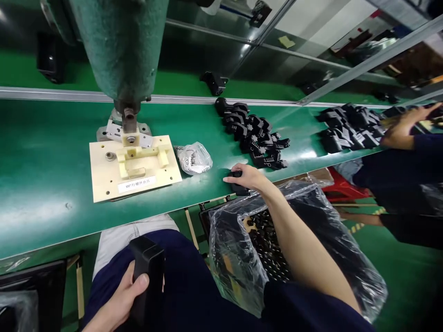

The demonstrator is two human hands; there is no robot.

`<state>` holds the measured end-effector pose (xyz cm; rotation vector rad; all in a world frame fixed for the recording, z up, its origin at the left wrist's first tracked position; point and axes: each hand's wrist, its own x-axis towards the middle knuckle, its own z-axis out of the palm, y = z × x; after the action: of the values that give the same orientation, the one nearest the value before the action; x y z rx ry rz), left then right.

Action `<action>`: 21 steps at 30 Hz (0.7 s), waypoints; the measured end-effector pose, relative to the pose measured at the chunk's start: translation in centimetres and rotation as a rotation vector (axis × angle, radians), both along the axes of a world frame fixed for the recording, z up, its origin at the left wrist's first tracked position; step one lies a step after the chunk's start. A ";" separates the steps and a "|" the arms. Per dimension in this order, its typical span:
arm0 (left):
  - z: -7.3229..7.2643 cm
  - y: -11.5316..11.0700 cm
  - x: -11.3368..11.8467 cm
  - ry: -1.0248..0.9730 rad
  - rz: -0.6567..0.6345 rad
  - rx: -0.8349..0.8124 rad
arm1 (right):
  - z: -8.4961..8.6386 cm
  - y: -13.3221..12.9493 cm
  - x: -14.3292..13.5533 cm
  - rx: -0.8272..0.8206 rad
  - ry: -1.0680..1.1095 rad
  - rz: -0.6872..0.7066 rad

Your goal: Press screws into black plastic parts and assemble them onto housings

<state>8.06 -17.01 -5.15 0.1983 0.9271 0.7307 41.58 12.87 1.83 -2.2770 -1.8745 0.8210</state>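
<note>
My left hand (129, 293) is wrapped round a long black plastic part (148, 272), held upright near my lap. At the green table's front edge, my right hand (244, 177) has its fingers closed on a small black part (238, 189). A cream fixture plate (104, 177) with a raised block lies beneath the green press (126, 55). Beside the plate sits a clear bag of small metal pieces (194, 159). Behind my right hand, several black parts (258, 138) form a pile on the table.
Another group of black parts (349, 127) lies farther right, near a co-worker's hand (404, 124). Below the table edge stands a plastic-lined box (224, 258) of small black pieces. A red stool (341, 186) is beyond it. A metal rail (187, 100) runs along the back.
</note>
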 end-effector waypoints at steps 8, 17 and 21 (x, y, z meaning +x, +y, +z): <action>-0.5 0.4 -0.7 0.064 0.099 0.006 | 2.9 -4.2 -0.9 0.013 0.408 -0.045; 0.7 1.8 -2.2 0.107 0.185 -0.025 | -5.0 -19.0 -12.1 -0.712 1.216 -0.391; 1.0 1.6 -4.0 0.204 0.316 -0.086 | -7.5 -20.9 -15.3 -1.125 1.060 -0.355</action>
<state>4.10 -15.43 -4.12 0.0498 1.1980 0.9721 26.28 -8.07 -5.64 -1.6216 -0.4956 2.6773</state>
